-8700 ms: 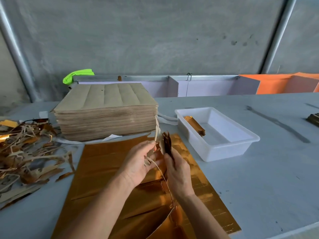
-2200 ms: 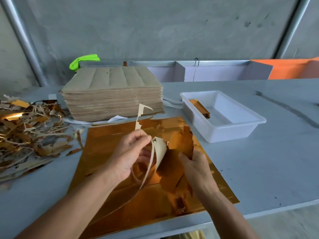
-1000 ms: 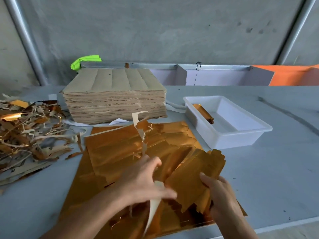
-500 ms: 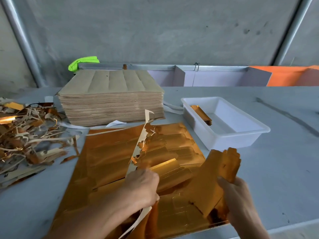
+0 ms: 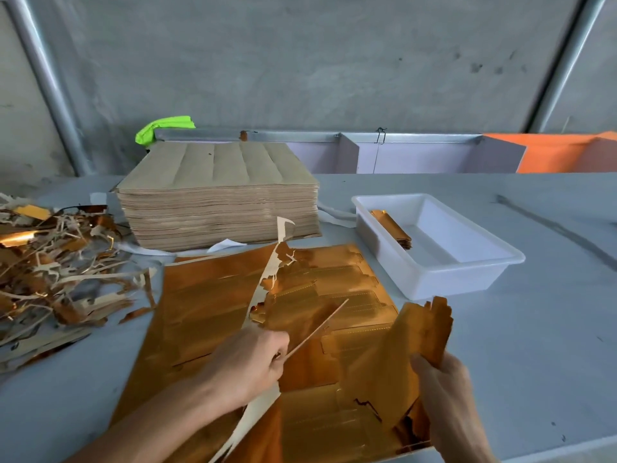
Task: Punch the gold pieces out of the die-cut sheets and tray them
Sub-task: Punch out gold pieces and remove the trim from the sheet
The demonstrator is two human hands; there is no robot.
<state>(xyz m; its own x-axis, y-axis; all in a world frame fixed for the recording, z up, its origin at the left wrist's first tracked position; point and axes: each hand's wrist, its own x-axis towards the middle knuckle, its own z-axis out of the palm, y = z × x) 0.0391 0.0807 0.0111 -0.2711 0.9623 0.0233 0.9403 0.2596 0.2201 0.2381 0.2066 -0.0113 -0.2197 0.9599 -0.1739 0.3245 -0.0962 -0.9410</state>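
Left hand: left hand (image 5: 248, 360) curled tight round a pale waste strip (image 5: 267, 289), fingers closed on it just in front of the tray's near-left corner side; the strip runs up from the fist toward the stack
Right hand: right hand (image 5: 440, 382) grips a bunch of gold pieces (image 5: 410, 349), thumb and fingers wrapped round their lower end, the bunch standing up tilted, just in front of the white tray (image 5: 467, 272)
Gold sheet: gold die-cut sheet (image 5: 207, 302) lies flat on the grey table (image 5: 534, 345), left of and in front of the tray, under both hands
Tray contents: a small pile of trayed gold pieces (image 5: 392, 227) leans along the tray's left wall
Stack: brown-backed sheet stack (image 5: 217, 192) stands left of the tray, behind the gold sheet
Scrap: heap of torn offcuts (image 5: 56, 272) far left of the tray
Change: half a second ago the left fist sat over the strip's lower part much the same; the right hand's bunch has stayed raised, now slightly nearer the tray's front wall
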